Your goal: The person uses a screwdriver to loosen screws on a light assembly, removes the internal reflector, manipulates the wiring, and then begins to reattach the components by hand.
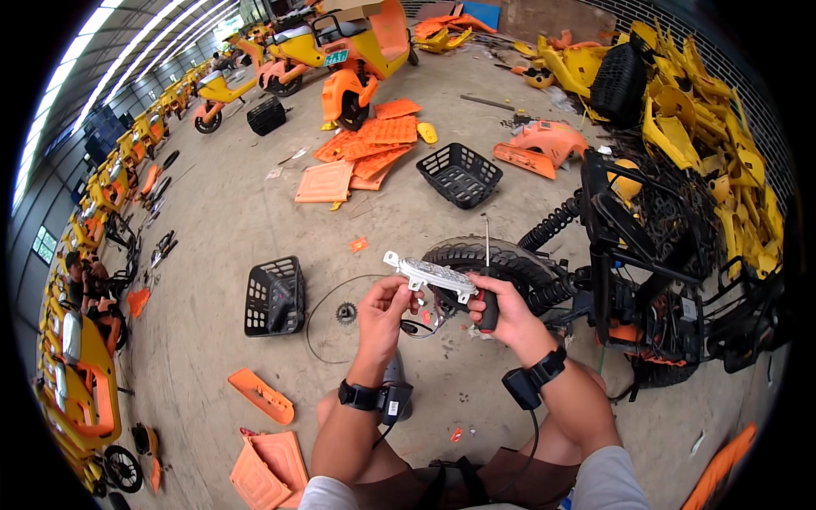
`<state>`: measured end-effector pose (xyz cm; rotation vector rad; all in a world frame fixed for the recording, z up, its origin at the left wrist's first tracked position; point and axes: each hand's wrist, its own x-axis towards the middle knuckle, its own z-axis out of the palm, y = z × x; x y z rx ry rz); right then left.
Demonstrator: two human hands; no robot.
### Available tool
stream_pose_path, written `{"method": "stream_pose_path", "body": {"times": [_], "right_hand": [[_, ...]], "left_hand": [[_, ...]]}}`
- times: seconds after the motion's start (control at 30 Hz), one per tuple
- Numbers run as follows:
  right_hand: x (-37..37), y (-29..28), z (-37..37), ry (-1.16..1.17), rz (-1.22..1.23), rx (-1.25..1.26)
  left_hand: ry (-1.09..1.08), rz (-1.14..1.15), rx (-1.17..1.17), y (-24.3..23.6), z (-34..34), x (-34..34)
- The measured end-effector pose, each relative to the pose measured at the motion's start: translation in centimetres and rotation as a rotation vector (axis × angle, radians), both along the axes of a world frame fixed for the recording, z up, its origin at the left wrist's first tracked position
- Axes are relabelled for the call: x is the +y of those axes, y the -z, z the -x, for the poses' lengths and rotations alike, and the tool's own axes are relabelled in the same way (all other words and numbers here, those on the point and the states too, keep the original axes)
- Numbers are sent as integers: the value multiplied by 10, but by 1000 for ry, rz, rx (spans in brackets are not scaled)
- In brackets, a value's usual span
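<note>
Working over a grey concrete floor (pixel 212 212), we are in a long shed with bright strips across its roof, a row of yellow scooters (pixel 85 365) down the left and a heap of yellow body panels (pixel 722 161) at the right. The clear-and-white light unit (pixel 433 276) is in the air between our hands, in front of a black tyre (pixel 533 268). Our left hand (pixel 384 310) pinches its underside near the left end; our right hand (pixel 510 316) is closed round a screwdriver (pixel 489 313) and touches the unit's right end, the shaft pointing away from us. Our fingers cover part of the unit's lower edge, and the wheel's hub is hidden behind it and the right hand. A dark object (pixel 279 306) in the near black basket (pixel 255 319) is hard to make out, and an orange strip (pixel 722 467) at lower right is cut off. The stripped scooter frame (pixel 633 246) bounds our right side; a sprocket (pixel 346 314) lies between the near basket and our left hand. Floor stretches from that basket towards the scooter row, while stacked orange panels (pixel 374 144) and a second basket (pixel 459 183) edge the space ahead.
</note>
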<state>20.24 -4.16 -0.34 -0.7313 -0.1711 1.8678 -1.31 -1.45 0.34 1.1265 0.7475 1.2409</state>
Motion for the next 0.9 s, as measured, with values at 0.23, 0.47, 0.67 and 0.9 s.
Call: {"method": "stream_pose_path", "body": {"times": [0.23, 0.47, 0.67, 0.9], "right_hand": [[-3, 4, -9, -41, -36, 64], [-11, -4, -18, 207, -62, -219], [-14, -6, -18, 362, -132, -422], [-14, -6, -17, 388, -169, -527]], "left_hand": [[59, 3, -3, -2, -6, -3], [145, 175, -136, -6, -17, -6], [157, 290, -169, -2, -24, -5], [105, 228, -71, 15, -20, 2]]}}
